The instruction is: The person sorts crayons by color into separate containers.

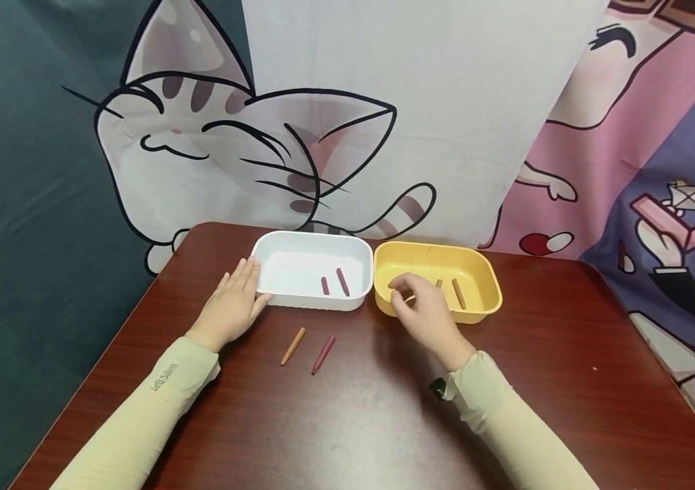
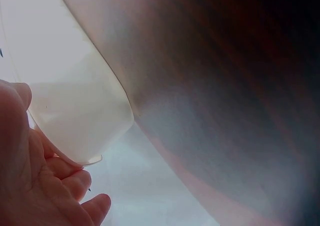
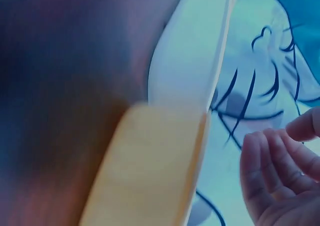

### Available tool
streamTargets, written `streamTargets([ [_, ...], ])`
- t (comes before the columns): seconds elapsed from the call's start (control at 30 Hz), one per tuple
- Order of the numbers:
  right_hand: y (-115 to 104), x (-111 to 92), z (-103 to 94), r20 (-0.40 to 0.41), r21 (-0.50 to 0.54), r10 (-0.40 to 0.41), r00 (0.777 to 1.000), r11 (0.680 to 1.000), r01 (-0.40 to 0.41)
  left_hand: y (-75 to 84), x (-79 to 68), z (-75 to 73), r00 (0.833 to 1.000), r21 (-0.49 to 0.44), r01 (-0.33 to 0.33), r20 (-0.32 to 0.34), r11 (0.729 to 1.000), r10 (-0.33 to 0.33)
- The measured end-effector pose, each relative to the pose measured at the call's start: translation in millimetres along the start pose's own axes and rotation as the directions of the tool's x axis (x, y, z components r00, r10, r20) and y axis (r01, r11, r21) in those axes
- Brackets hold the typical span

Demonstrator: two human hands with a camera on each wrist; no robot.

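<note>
1. Across the dark red-brown, wood-look table (image 1: pixel 353 425), we find a white, rounded plastic tray (image 1: pixel 286 269) and a yellow, rounded plastic tray (image 1: pixel 483 272) side by side (touching or just apart, we cannot tell).
2. Inside the white tray lie two slim maroon crayons (image 1: pixel 343 282); inside the yellow one, two slim orange-brown crayons (image 1: pixel 459 294), one partly hidden. Nearer us, on the table, lie a loose orange-brown crayon (image 1: pixel 293 346) and a loose maroon crayon (image 1: pixel 323 354), near each other.
3. We see the left hand (image 1: pixel 231 306) spread, its fingers laid against the white tray's left end. The right hand (image 1: pixel 429 316) hovers over the yellow tray, fingers bent and thumb close to them; we make out nothing between.
4. If the left hand pushed too hard, we judge, the white tray could slide into its neighbour. A careless nudge could roll a loose crayon, and a low right wrist might catch the yellow rim and tip it.
5. Overhead light leaves a pale glare on the glossy table. Behind it we see a white cat-print cloth (image 1: pixel 347 41), a dark green cloth (image 1: pixel 16 204) and a pink-and-purple cartoon cloth (image 1: pixel 604 197).
</note>
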State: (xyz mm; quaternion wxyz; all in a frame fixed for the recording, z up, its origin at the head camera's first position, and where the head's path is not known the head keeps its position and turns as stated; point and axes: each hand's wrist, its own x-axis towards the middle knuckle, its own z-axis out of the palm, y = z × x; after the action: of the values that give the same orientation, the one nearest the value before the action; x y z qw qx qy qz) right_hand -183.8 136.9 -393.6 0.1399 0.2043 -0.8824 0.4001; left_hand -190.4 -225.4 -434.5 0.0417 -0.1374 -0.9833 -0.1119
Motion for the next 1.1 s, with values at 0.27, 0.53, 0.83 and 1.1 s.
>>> streamTargets([
  [0.27,-11.5,-14.3,33.1,0.109,0.106,0.118,0.987,0.986,-0.13,-0.2,0.6,1.4,1.0,0.004,-0.002,-0.002,1.0,0.002],
  [0.53,-18.5,-18.9,61.8,0.322,0.1,0.162,0.933,0.974,-0.203,-0.1,-0.2,1.1,1.0,0.0,-0.011,-0.021,1.0,0.011],
  [0.83,-23.7,-16.6,82.8,0.418,-0.001,0.227,0.879,0.968,-0.25,-0.4,0.1,1.6,1.0,0.0,-0.009,-0.015,1.0,0.009],
  [1.1,-32.1,-10.2,97.6,0.379,-0.194,0.333,0.863,0.941,-0.278,-1.0,0.7,1.5,1.0,0.001,-0.008,-0.014,1.0,0.008],
])
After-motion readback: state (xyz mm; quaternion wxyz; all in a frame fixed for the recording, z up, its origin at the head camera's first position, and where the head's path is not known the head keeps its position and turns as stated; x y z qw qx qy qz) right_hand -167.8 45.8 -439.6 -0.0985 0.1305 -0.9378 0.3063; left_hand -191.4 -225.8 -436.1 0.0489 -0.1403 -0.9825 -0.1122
